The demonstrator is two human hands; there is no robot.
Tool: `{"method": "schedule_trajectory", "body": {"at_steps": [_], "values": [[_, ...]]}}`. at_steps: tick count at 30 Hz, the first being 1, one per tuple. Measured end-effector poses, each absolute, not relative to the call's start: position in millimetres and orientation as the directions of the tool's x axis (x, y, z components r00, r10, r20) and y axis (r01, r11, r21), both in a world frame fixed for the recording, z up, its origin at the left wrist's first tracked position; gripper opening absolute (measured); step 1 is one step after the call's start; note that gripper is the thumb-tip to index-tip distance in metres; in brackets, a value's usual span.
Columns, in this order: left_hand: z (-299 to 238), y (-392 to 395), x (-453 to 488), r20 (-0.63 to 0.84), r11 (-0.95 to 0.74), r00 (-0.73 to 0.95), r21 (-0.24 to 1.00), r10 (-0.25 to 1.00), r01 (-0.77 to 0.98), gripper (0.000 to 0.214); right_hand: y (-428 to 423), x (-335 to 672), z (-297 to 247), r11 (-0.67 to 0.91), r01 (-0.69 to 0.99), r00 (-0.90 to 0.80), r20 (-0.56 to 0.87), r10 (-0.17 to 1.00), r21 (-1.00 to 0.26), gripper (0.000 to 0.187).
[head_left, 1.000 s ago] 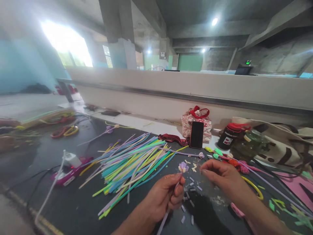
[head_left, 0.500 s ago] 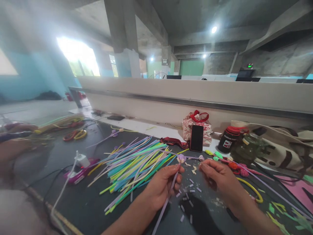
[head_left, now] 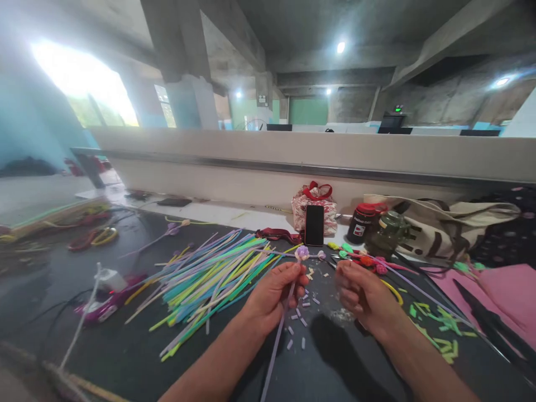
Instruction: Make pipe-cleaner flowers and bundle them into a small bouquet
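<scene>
Now the left hand (head_left: 272,296) pinches a lavender stem (head_left: 278,332) upright between thumb and fingers, its small bud (head_left: 301,253) above the dark table (head_left: 125,346). Just beside it, the right hand (head_left: 362,293) curls its fingers loosely, near the pile of colored stems (head_left: 213,273).

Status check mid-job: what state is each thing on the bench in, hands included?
Left hand, grip shut on lilac stem, bud end up.
Right hand, grip curled shut, contents too small to tell.
Coloured stems, loose, fanned flat on the table.
Phone, propped upright, screen dark.
Red-lidded jar, lid on.
</scene>
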State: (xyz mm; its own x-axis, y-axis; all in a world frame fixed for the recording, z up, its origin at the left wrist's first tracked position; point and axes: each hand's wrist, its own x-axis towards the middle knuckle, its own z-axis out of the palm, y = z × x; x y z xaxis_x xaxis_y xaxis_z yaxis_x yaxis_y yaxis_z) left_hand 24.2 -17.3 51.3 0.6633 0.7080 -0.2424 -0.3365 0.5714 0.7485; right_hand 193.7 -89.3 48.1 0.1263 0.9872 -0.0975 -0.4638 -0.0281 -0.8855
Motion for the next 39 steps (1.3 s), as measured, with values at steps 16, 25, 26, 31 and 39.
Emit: {"method": "schedule_trajectory", "body": {"at_steps": [16, 25, 26, 31, 39], "values": [[40.4, -44.1, 32.7, -0.107, 0.459, 0.756, 0.845, 0.645, -0.273, 0.023, -87.5, 172.3, 59.5, 0.005, -0.567, 0.053, -0.03, 0.998, -0.823, 0.032], [38.4, -35.9, 18.1, -0.214, 0.484, 0.532, 0.755, 0.82, -0.442, 0.02, -81.9, 177.2, 46.1, 0.025, -0.317, 0.287, -0.071, 0.955, -0.948, 0.032], [38.6, -34.9, 14.8, -0.21, 0.485, 0.534, 0.75, 0.819, -0.45, 0.021, -84.9, 179.1, 40.9, 0.01, -0.258, 0.301, -0.07, 0.951, -0.966, 0.027], [34.8, -30.7, 2.9, -0.167, 0.507, 0.617, 0.747, 0.769, -0.43, 0.022, -111.2, 181.9, 16.8, -0.097, 0.067, 0.212, -0.08, 0.974, -0.993, 0.012], [28.6, -11.8, 6.9, -0.181, 0.527, 0.659, 0.763, 0.73, -0.374, 0.018, -138.6, 287.1, 35.5, -0.276, 0.526, 0.469, 0.003, 0.883, -0.804, 0.016]]}}
